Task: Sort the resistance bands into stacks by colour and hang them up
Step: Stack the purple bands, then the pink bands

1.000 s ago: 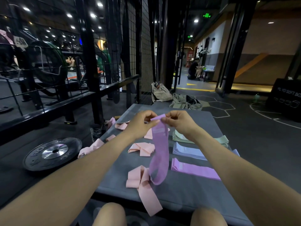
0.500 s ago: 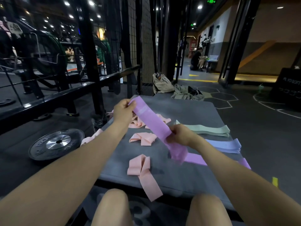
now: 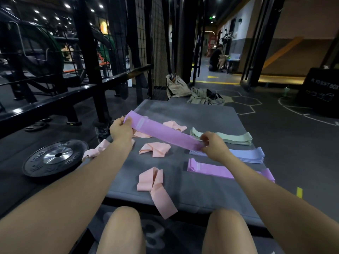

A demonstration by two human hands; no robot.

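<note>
Surface: grey mat on your gym floor.
Held band: purple band stretched flat above the mat — your left hand grips its far end, your right hand pinches the near end.
Stacks: purple stack, blue stack, green stack on the mat's right side.
Loose: pink bands scattered on the left.
Beside: weight plate.

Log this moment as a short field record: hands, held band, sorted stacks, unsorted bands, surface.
left hand: grips one end of the purple band
right hand: pinches its other end
sorted stacks: green stack, blue stack, purple stack, along the mat's right side
unsorted: loose pink bands, crumpled, centre and left
surface: grey mat
</note>
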